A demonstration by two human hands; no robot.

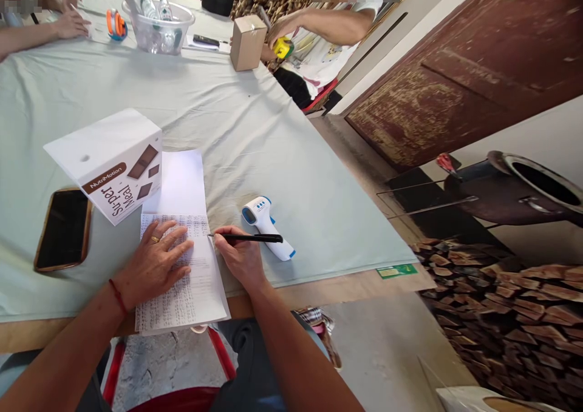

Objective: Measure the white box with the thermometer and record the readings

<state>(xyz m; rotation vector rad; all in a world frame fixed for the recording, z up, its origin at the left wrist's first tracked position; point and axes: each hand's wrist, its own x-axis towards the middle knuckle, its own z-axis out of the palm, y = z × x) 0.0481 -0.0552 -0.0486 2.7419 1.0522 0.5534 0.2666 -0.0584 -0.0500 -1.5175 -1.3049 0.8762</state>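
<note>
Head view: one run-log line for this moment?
left hand flat on sheet | right hand grip on pen, tip at sheet | thermometer beside

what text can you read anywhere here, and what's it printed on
"NutriMotion" on the brown band of the white box.
"Super Meal" in brown letters on the same box, below the band.
Rows of writing on the paper under the left hand: too small to read.
Green label at the table edge: too blurred to read.
The pen in the right hand, the thermometer and the phone show no readable text.
</note>
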